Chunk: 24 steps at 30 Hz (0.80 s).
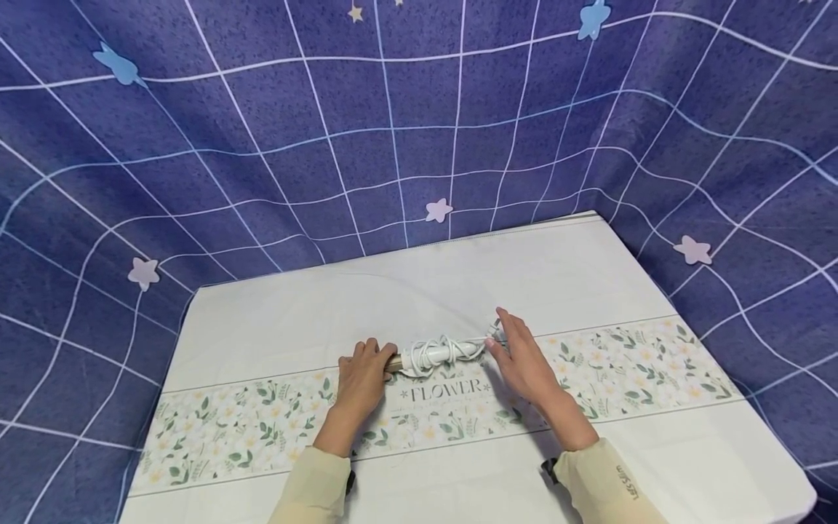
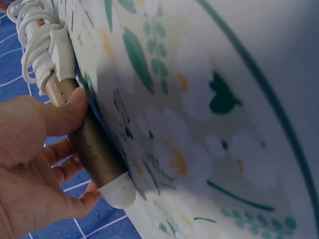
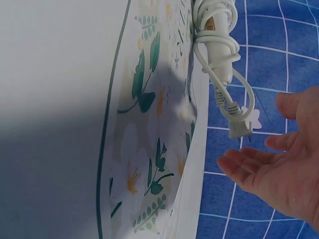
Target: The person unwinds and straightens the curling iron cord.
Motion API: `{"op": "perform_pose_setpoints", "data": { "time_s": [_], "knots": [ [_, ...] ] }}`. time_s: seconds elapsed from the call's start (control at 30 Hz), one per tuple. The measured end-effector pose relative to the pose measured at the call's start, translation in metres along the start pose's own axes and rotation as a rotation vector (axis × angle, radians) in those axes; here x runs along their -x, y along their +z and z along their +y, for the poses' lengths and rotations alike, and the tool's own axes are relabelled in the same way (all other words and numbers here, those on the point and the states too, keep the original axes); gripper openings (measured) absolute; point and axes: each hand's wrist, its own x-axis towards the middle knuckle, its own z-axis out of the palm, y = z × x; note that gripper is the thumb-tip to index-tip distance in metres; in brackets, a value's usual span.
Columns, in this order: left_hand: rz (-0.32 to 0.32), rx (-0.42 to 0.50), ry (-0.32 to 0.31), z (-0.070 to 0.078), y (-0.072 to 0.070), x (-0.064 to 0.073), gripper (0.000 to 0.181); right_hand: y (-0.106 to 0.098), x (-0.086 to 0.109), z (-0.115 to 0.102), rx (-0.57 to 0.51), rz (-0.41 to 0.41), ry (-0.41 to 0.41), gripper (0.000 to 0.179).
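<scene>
Left hand [image 1: 364, 375] pinched the gold barrel [image 2: 101, 149] of a cord-wrapped curling iron [image 1: 441, 354] at mid-tablecloth [image 1: 576, 269], beside the "FLOWER" lettering [image 1: 445, 391]; right hand [image 1: 526, 367], fingers extended, was near its plug [image 3: 240, 129].

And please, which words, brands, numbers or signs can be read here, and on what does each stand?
"FLOWER": on the cloth, between two small flower-like signs; a faint line below is unreadable.
"LETSSlim", probably: on the right sleeve; small and sideways, so spelling is uncertain.
Curling iron: no readable text.
</scene>
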Motion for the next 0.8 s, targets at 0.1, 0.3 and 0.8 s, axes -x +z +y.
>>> {"op": "perform_pose_setpoints", "data": {
  "time_s": [0.1, 0.3, 0.8],
  "knots": [
    [0.006, -0.013, -0.010, 0.0014, 0.0028, 0.0000, 0.032, -0.0011, 0.0009, -0.0002, -0.003, 0.003, 0.000, 0.065],
    [0.026, -0.046, -0.023, 0.0043, 0.0084, 0.0005, 0.030, -0.0025, 0.0012, 0.0018, 0.004, 0.028, -0.019, 0.064],
    [0.109, -0.014, -0.047, 0.0083, 0.0035, -0.0009, 0.037, -0.0020, -0.0034, 0.0011, -0.031, 0.045, -0.038, 0.063]
  ]
}}
